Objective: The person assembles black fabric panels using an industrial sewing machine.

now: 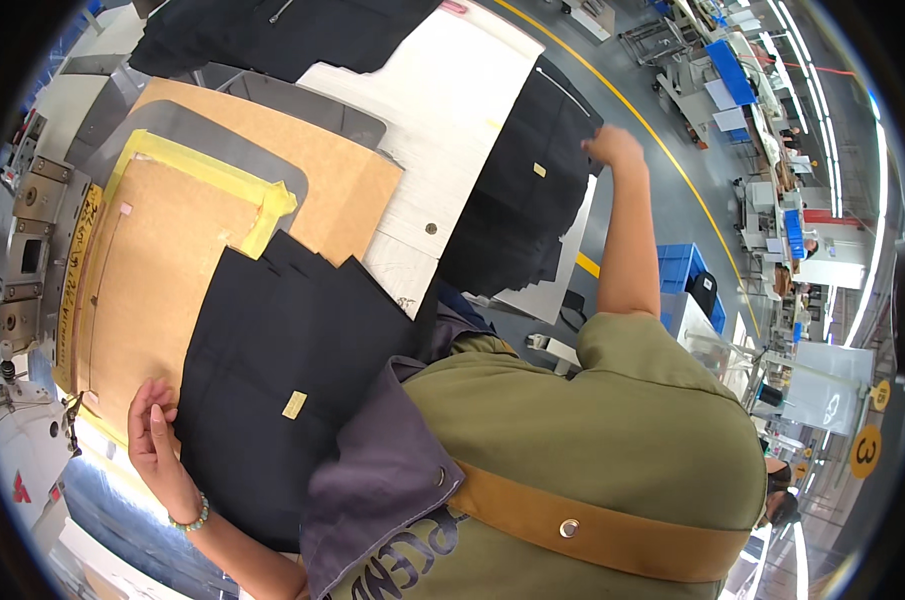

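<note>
My left hand (155, 437) hovers over the left edge of a stack of black fabric panels (262, 340) that bears a small yellow label (293, 405). Its fingers are loosely bent and apart, with nothing in them. The stack partly covers a brown board (162, 260) edged with yellow tape (222, 175). Out to the right, my right hand (617, 147) is at the far right edge of a second pile of black fabric panels (517, 190). Its fingers are closed on that edge. A thin white strip runs along the top of this pile, and a yellow label lies on it.
Metal machine parts (32, 230) line the left side. More black fabric (302, 35) lies at the far end of the white table (452, 80). A blue crate (682, 270) stands right of my right arm. Beyond is a grey floor (612, 90) with a yellow line and other workstations.
</note>
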Motion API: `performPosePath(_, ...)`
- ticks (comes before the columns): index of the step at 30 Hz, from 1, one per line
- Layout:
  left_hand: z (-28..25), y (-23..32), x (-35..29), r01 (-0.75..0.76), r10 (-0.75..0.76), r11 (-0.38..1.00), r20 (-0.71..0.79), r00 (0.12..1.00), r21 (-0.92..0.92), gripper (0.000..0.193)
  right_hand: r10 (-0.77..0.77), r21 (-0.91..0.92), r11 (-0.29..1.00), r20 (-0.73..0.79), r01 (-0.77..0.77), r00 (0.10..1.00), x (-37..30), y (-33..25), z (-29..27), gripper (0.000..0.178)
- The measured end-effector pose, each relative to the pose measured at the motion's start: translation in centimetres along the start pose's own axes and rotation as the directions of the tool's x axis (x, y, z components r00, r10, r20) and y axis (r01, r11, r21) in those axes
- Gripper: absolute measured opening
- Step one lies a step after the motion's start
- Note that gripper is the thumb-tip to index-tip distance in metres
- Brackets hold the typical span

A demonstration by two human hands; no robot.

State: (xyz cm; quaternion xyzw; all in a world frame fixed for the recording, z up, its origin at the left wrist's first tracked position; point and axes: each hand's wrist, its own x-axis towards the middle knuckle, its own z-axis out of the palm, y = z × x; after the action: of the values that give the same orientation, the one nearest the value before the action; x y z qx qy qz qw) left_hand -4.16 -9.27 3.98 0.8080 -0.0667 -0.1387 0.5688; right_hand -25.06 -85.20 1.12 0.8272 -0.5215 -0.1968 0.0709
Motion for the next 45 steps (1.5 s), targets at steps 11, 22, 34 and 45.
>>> performPosePath(11,0.8,3.0,-1.5,-0.192,0.189,0.930,0.039,0.981,0.313,0.026,-0.711,-0.081,0.327,-0.677,0.942,0.189,-2.8,-26.8,-17.6,0.050)
performPosePath(22,0.8,3.4,-3.3,-0.092,0.129,0.882,-0.048,0.991,0.462,0.031,-0.834,-0.297,0.351,-0.530,0.888,0.153,-0.1,-41.0,-22.0,0.049)
performPosePath(34,1.5,3.0,-2.9,-0.289,0.319,0.885,-0.022,0.948,0.364,0.020,-0.811,0.007,-0.003,-0.585,1.000,0.002,-6.2,-32.2,-29.1,0.015)
performPosePath(45,2.9,5.7,-2.9,-0.353,0.403,0.784,0.014,0.915,0.510,0.029,-0.836,0.224,-0.201,-0.547,0.954,-0.047,-17.8,-36.5,-29.3,0.024)
